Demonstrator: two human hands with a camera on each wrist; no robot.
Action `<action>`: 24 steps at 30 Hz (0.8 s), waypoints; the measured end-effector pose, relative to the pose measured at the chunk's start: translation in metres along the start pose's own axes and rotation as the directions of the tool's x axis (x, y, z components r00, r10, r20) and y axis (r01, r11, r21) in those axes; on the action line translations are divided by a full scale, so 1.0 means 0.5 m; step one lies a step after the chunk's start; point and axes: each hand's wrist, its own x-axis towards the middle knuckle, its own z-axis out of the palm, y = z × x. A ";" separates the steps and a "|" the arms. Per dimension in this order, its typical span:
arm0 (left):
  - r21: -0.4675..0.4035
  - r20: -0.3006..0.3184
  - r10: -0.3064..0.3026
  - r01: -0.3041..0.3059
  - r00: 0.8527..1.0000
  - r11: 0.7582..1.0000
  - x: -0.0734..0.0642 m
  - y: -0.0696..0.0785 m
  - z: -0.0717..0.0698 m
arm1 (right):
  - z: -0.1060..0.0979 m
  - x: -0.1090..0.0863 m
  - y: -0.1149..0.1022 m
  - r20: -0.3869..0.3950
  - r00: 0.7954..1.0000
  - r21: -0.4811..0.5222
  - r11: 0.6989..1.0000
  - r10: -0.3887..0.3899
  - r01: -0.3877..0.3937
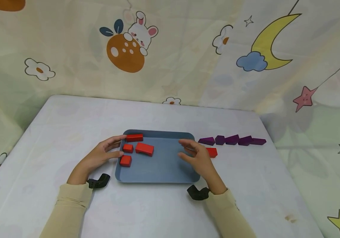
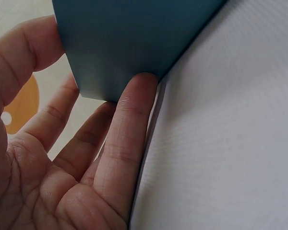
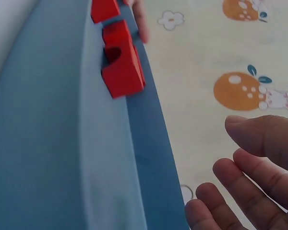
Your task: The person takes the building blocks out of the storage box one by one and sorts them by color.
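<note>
A shallow blue-grey tray (image 1: 158,170) lies on the table with several red blocks in its left part, including a larger bridge-shaped block (image 1: 144,149) with a curved notch. My left hand (image 1: 100,155) rests against the tray's left edge, thumb and fingertips touching its outer wall (image 2: 110,48), fingers fairly straight. Over the tray's right side hovers my right hand (image 1: 198,158), fingers loosely bent and nothing between them. Partly hidden behind that hand, another red block (image 1: 212,152) sits on the table right of the tray.
Several purple blocks (image 1: 232,140) form a row on the table beyond the tray's right side. A white cloth (image 1: 158,211) covers the table. Patterned fabric (image 1: 182,59) hangs behind it. Each wrist wears a black camera mount (image 1: 99,181).
</note>
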 end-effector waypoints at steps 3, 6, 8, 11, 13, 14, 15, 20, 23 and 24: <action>-0.004 -0.001 -0.001 0.001 1.000 1.000 0.003 0.001 0.002 | 0.028 0.006 -0.006 0.034 0.999 0.024 1.000 -0.004 0.003; -0.005 0.001 0.007 -0.007 1.000 1.000 0.005 0.001 0.002 | 0.056 0.011 -0.014 0.058 0.998 0.033 0.999 0.001 -0.003; -0.007 0.001 0.013 -0.013 1.000 1.000 0.005 0.001 0.002 | 0.075 0.015 -0.019 0.063 0.998 0.029 0.999 0.012 -0.013; -0.008 0.000 0.017 -0.017 1.000 1.000 0.005 0.000 0.001 | 0.101 0.022 -0.023 0.060 0.998 0.026 0.999 0.030 -0.032; -0.008 0.000 0.017 -0.017 1.000 1.000 0.005 -0.001 0.001 | 0.115 0.027 -0.022 0.055 0.998 0.021 0.999 0.043 -0.044; -0.007 0.000 0.017 -0.017 1.000 1.000 0.005 -0.001 0.001 | 0.121 0.029 -0.021 0.051 0.998 0.014 0.999 0.046 -0.047; -0.008 0.000 0.016 -0.016 1.000 1.000 0.005 -0.002 0.001 | 0.127 0.032 -0.020 0.049 0.998 0.008 0.999 0.048 -0.048; -0.008 -0.001 0.011 -0.011 1.000 1.000 0.006 0.000 0.001 | 0.152 0.043 -0.012 0.029 0.996 0.000 0.997 0.083 -0.083; -0.009 0.001 0.011 -0.011 1.000 1.000 0.005 0.001 0.001 | 0.164 0.050 -0.008 0.021 0.992 -0.005 0.992 0.123 -0.122; -0.010 0.001 0.011 -0.011 1.000 1.000 0.005 0.001 0.001 | 0.168 0.052 -0.008 0.021 0.991 -0.013 0.991 0.134 -0.134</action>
